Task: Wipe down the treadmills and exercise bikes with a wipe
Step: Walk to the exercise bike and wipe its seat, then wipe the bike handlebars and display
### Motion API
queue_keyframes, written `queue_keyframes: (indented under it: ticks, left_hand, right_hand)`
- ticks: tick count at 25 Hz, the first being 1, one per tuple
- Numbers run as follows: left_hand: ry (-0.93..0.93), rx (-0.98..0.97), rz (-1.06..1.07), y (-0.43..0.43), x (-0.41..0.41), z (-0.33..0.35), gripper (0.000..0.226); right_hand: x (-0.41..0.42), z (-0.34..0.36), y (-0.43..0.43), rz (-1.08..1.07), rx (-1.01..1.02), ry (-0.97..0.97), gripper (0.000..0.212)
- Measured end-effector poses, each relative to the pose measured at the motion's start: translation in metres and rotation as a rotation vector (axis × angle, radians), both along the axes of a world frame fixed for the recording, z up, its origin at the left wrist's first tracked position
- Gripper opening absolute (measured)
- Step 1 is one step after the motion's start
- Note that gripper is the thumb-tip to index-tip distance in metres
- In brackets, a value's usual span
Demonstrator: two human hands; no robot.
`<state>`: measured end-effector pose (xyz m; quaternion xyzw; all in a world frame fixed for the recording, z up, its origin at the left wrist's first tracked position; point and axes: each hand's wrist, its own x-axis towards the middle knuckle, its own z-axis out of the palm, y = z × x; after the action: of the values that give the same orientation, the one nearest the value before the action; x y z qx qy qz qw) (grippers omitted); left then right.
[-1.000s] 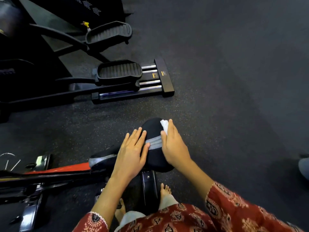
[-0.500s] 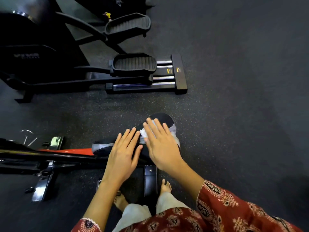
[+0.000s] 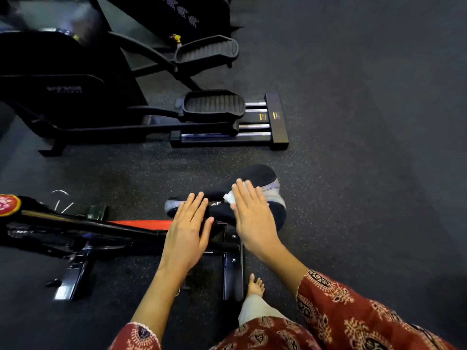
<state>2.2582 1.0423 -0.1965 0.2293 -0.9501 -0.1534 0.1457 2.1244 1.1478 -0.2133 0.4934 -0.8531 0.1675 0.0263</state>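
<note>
Grip: The right hand lies flat, fingers straight and together, pressing a white wipe onto the bike saddle. Nothing is pinched or curled round.
Left hand: The left hand is also flat with fingers extended. Its fingertips rest on the narrow nose end of the saddle, just beside the right hand.
Wipe: It is crumpled under the right index finger, and only a small white corner shows between the two hands.
Saddle: It is black with a grey band, mounted on an exercise bike with a red frame tube running off to the left.
Writing: A pale logo on the black shroud of the elliptical trainer is too blurred to read. Two small yellow labels on its rear rail base are too small to read. A round red badge at the left edge carries pale lettering that cannot be made out.
Change: A second ago the right hand sat at the saddle's wide rear with the wipe poking out past the fingertips. It now lies further along the saddle, with the wipe showing at the index-finger side. The left hand has slid towards the nose, and the red badge has come into view.
Setting: The floor is dark speckled rubber. A bare foot stands beside the bike's post, and a red patterned sleeve covers the right forearm.
</note>
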Motion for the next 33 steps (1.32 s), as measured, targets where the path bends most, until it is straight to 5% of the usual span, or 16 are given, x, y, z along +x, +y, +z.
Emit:
queue_keyframes:
  ticks: [3,5,10,12,20,23,26,33]
  left_hand:
    - [0.131,0.164,0.109,-0.003,0.039,0.010,0.046]
    - [0.288,0.367,0.284,-0.009,0.068,0.024,0.039]
    - [0.739,0.804,0.626,-0.046,0.170,0.075,0.015]
    - [0.850,0.872,0.710,-0.060,0.209,0.104,0.016]
    - [0.806,0.417,0.875,-0.096,0.384,0.186,0.030]
    - [0.526,-0.004,0.901,-0.109,0.432,0.197,0.023]
    - [0.310,-0.314,0.904,-0.134,0.484,0.200,0.031]
    - [0.198,-0.505,0.918,-0.226,0.569,0.210,0.030]
  right_hand:
    - [0.049,0.015,-0.006,0.133,-0.060,-0.236,0.042]
    - [0.073,0.037,-0.024,0.066,-0.169,-0.580,0.035]
    - [0.162,0.108,-0.095,-0.035,-0.506,-1.101,0.016]
    - [0.205,0.132,-0.119,0.016,-0.479,-1.142,0.024]
    - [0.378,0.204,-0.197,0.467,-0.446,-1.174,0.033]
    - [0.422,0.221,-0.218,0.638,-0.440,-1.015,0.014]
    - [0.463,0.228,-0.249,0.807,-0.516,-0.752,0.018]
    - [0.550,0.225,-0.355,0.974,-0.644,-0.457,0.019]
